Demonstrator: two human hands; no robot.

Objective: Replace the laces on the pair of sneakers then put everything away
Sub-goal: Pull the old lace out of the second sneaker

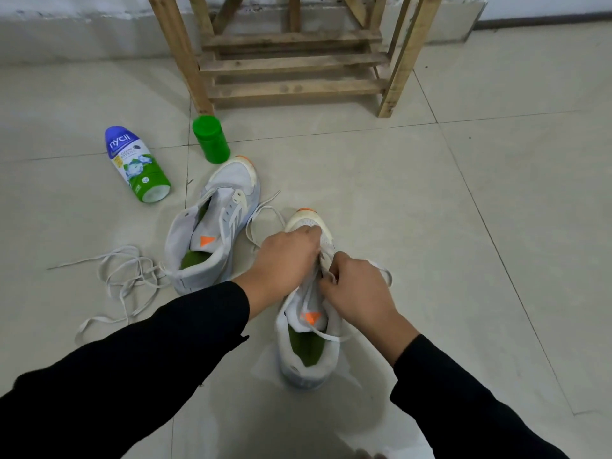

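Location type: a plain indoor room, most likely part of a home, viewed at floor level. The floor point(463, 200) is laid with large pale tiles separated by thin dark grout lines. The wall point(82, 31) is whitewashed, with a rough, stained lower band, and a dark skirting strip point(546, 19) runs along its base at far right. A rough-sawn wooden rack point(291, 64) with slatted shelves stands on the tiles close to the wall. Household items sit directly on the floor: a powder bottle point(137, 164) on its side, a standing green container point(211, 139), an unlaced sneaker point(212, 223), a second sneaker point(308, 346) with its lace point(332, 336), and a loose lace point(122, 276).
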